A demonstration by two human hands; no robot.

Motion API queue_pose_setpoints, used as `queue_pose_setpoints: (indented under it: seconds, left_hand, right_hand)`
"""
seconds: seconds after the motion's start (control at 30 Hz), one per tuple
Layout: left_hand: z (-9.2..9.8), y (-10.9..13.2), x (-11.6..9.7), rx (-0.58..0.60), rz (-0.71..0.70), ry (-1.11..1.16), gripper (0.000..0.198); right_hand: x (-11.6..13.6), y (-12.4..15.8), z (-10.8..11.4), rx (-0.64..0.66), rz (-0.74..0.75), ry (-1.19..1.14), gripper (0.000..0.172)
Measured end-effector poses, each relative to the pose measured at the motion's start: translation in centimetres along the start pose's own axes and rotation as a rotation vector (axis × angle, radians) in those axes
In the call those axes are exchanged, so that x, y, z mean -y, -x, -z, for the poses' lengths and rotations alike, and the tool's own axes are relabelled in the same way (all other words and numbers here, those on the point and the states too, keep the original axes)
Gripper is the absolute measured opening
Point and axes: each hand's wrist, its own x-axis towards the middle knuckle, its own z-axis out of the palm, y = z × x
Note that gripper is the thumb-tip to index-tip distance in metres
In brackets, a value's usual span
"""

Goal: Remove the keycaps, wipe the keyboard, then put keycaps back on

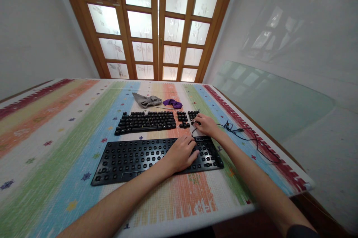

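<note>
From the head camera, looking down over the person's forearms, a striped, many-coloured tabletop (56,137) carries two black boards, one behind the other. The near keyboard (134,158) looks stripped of its caps, showing rows of bare sockets. It lies slightly askew just in front of the person. The left hand (181,154) rests palm down on its right part with the fingers loosely spread over the sockets, gripping nothing that I can see. The far keyboard (145,120), with its caps in place, sits just behind it. The right hand (205,124) reaches to its right-hand block of keys with the fingers curled down onto them. Whether they have pinched a cap or only touch it I cannot tell, since the knuckles hide the tips. A black cable (243,132) trails loosely to the right of that hand, toward the tabletop's edge. A grey cloth (147,100) and a purple cloth (172,103) lie crumpled behind the far keyboard, below the wooden glazed doors (159,25). To my eye the work goes best with the left hand's weight kept flat so the near board cannot slide. The right fingers should take one small key squarely from both sides, and the wrist should stay clear of the cable.
</note>
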Motion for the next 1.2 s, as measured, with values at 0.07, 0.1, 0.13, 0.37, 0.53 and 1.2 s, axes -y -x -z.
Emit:
queue_pose_setpoints:
  seconds: [0.07,0.1,0.13,0.37,0.53,1.2]
  left_hand:
    - [-0.1,0.0,0.0,0.003,-0.005,-0.003,0.016]
    - [-0.1,0.0,0.0,0.003,-0.005,-0.003,0.016]
    - [-0.1,0.0,0.0,0.002,-0.003,-0.002,0.015]
    - [0.1,0.0,-0.1,-0.001,-0.001,0.013,0.013]
    - [0.1,0.0,0.0,0.003,0.005,0.016,0.013]
    - [-0.2,0.1,0.2,-0.009,-0.001,0.025,0.013]
  right_hand:
    - [0.0,0.0,0.1,0.007,0.005,0.002,0.019]
    - [0.1,-0.1,0.1,0.012,0.008,0.004,0.019]
    - [0.1,-0.1,0.2,0.017,0.012,0.008,0.019]
    - [0.0,-0.2,0.3,0.035,0.025,0.044,0.014]
    - [-0.1,-0.3,0.1,0.047,0.017,0.053,0.017]
    - [-1.2,-0.7,0.6,0.094,0.111,0.044,0.023]
